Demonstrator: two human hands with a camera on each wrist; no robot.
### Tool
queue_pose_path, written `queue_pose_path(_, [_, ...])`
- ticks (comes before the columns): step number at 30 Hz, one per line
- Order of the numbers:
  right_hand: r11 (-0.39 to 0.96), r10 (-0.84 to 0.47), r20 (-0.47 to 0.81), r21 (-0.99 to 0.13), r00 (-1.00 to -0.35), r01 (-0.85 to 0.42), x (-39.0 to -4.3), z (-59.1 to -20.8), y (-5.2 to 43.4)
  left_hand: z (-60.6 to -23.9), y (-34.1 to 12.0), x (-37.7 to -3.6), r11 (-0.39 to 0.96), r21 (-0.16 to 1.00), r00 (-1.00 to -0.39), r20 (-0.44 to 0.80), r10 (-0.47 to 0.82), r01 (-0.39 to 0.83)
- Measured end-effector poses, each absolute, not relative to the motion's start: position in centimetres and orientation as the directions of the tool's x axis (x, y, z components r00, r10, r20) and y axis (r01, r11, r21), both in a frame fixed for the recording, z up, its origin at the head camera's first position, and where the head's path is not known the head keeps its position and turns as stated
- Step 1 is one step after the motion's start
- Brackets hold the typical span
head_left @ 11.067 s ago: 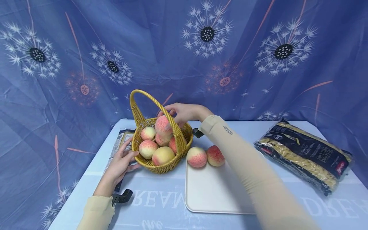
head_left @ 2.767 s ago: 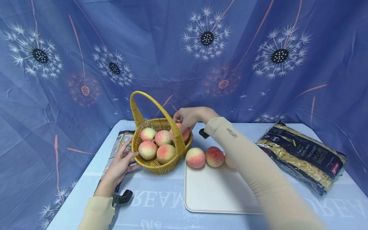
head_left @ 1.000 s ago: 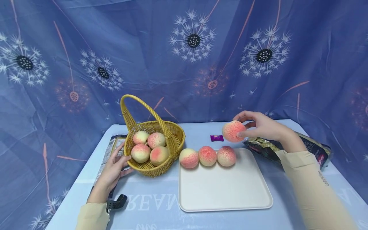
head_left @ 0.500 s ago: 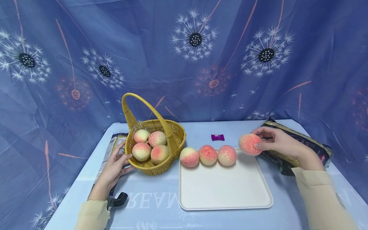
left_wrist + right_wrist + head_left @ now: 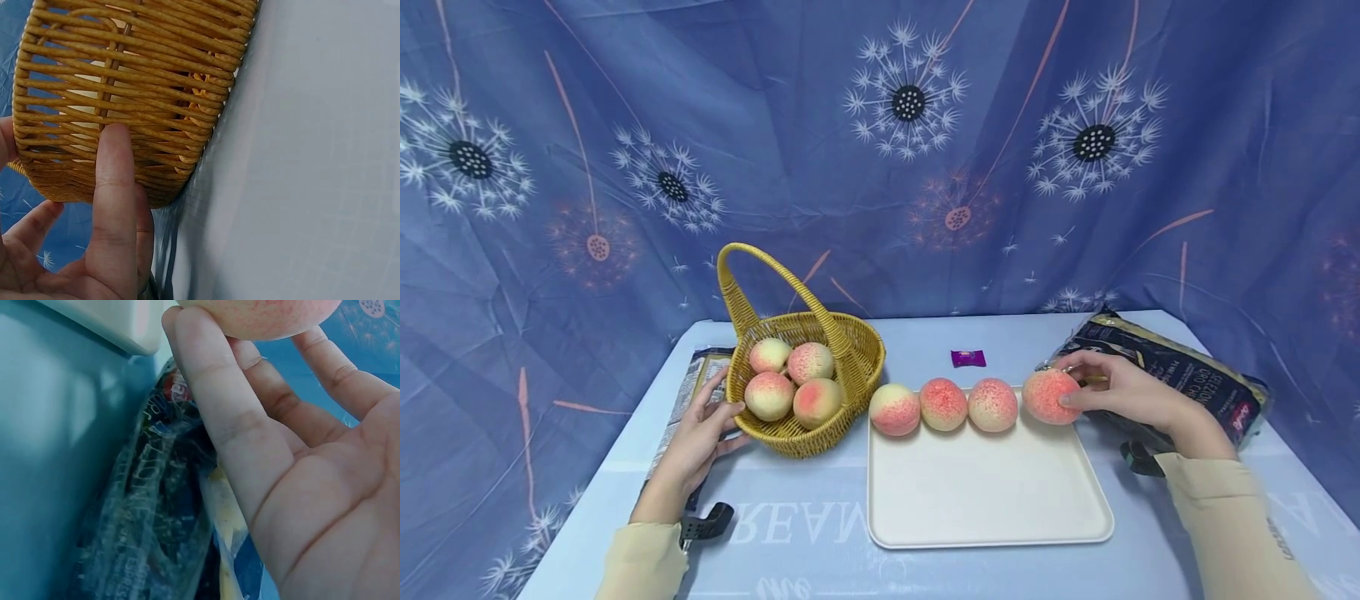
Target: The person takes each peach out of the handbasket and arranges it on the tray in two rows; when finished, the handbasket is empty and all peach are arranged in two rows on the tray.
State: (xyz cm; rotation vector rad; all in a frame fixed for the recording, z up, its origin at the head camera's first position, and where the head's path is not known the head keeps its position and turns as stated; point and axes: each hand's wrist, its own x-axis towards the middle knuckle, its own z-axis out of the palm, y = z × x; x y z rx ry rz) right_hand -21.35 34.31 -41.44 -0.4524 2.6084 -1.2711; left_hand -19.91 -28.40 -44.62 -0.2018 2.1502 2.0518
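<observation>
At the tray's back right corner, my right hand (image 5: 1123, 396) holds a pink and cream peach (image 5: 1047, 398) between thumb and fingers. In the right wrist view the same peach (image 5: 262, 314) sits at the fingertips. Three more peaches stand in a row to its left along the back edge of the white tray (image 5: 988, 496). Several peaches (image 5: 817, 403) lie in the yellow wicker basket (image 5: 801, 443). My left hand (image 5: 694, 442) rests against the left side of this basket. In the left wrist view, an extended finger (image 5: 114, 187) presses its woven wall.
A dark pasta bag (image 5: 1180, 375) lies right of the tray, behind my right hand. A small purple wrapped packet (image 5: 967, 358) lies behind the tray. Another flat package (image 5: 688, 400) lies partly under my left hand. A blue dandelion-print cloth (image 5: 820, 167) hangs at the back.
My right hand took a peach from the basket, carried it rightward over the table and lowered it to the tray's back right corner. Earlier, a third peach joined the row. The left hand stayed put.
</observation>
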Motion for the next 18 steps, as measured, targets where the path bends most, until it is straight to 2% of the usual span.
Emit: queue_pose_path(18, [0.585,-0.367,-0.119,-0.801,-0.922,-0.129,-21.35,-41.95,33.56,-44.73,-28.48,-19.97,0.057,0.979,-0.98,-0.197,0.007,-0.196])
